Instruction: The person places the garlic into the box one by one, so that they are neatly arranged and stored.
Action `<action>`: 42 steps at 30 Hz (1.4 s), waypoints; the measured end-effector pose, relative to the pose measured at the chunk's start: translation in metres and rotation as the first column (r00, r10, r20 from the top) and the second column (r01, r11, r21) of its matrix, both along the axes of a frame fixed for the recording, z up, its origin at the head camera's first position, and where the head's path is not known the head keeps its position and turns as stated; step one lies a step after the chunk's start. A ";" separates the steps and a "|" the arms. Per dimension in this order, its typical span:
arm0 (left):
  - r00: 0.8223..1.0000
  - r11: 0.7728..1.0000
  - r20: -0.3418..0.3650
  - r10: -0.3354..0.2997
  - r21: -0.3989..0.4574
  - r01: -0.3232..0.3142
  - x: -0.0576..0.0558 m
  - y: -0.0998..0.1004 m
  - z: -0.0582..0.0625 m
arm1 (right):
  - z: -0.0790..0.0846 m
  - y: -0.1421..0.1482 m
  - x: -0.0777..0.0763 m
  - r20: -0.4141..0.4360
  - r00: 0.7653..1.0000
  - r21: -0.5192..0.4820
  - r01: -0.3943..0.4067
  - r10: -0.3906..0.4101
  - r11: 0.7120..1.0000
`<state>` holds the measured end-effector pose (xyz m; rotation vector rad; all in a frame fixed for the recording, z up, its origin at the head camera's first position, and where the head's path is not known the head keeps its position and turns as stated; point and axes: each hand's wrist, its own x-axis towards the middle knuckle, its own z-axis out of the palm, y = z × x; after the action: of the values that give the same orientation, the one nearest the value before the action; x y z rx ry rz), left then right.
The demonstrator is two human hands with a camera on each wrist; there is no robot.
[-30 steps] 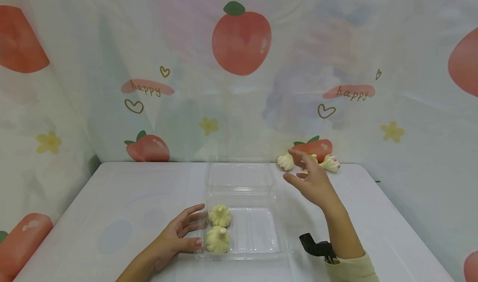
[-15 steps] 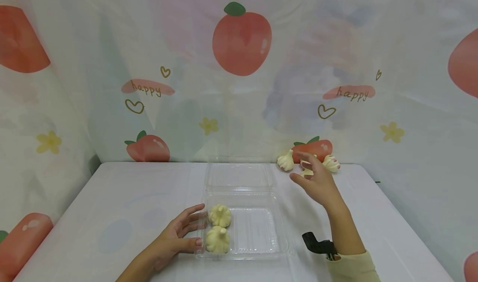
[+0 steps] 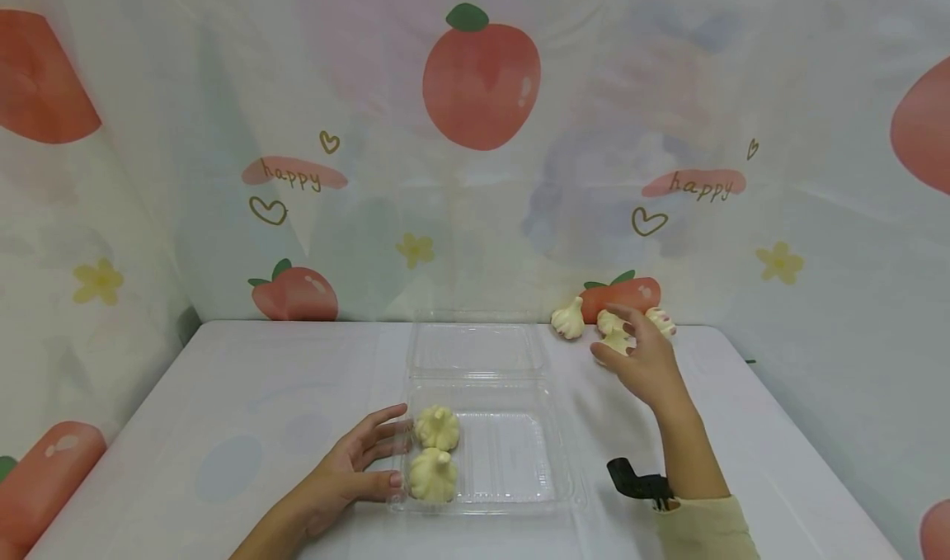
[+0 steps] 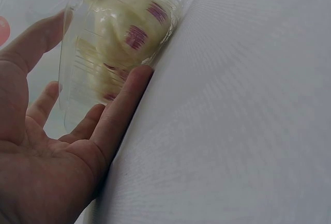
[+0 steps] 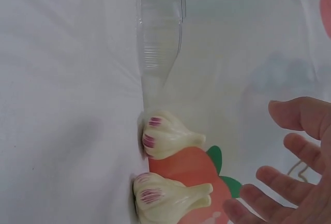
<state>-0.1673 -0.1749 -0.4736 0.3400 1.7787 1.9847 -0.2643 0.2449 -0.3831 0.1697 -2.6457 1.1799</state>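
A clear plastic clamshell box point(image 3: 512, 457) lies with its lid point(image 3: 475, 351) folded back. Two garlic bulbs point(image 3: 436, 428) sit in a column along its left side. My left hand point(image 3: 345, 465) rests against the box's left wall, fingers extended; in the left wrist view the fingers point(image 4: 121, 113) touch the plastic beside the purple-marked garlic. My right hand point(image 3: 647, 366) hovers, thumb and fingers spread and holding nothing, over loose garlic bulbs point(image 3: 614, 341) at the back right. The right wrist view shows two bulbs point(image 5: 168, 136) apart from that hand point(image 5: 289, 177).
Another garlic bulb point(image 3: 567, 319) stands left of the right hand, and one point(image 3: 660, 321) is partly hidden behind it. A printed cloth wall point(image 3: 475, 230) borders the white table point(image 3: 297, 395) at the back. A black wrist mount point(image 3: 637, 482) juts from the right forearm.
My right hand has shifted right and slightly down, uncovering more of the bulbs at the back right. The left hand, the box and the garlic in it look unmoved.
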 end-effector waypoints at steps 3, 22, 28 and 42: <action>1.000 1.000 -0.002 0.000 -0.001 0.000 0.000 0.000 0.000 | -0.003 0.003 -0.002 0.010 1.000 0.004 0.015 -0.016 1.000; 1.000 1.000 0.009 0.004 -0.001 -0.004 -0.001 0.001 0.001 | -0.029 0.019 -0.015 0.077 0.993 -0.009 0.086 -0.086 0.996; 1.000 1.000 0.010 0.005 -0.001 -0.005 -0.001 0.001 0.001 | -0.037 0.023 -0.019 0.122 0.990 -0.032 0.071 -0.066 0.997; 1.000 1.000 0.011 0.009 -0.007 -0.009 0.001 0.002 0.004 | -0.046 0.027 -0.020 0.176 0.983 -0.051 0.068 -0.058 0.996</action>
<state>-0.1668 -0.1730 -0.4700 0.3187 1.7831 1.9828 -0.2846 0.2718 -0.4288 -0.0285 -2.7390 1.3027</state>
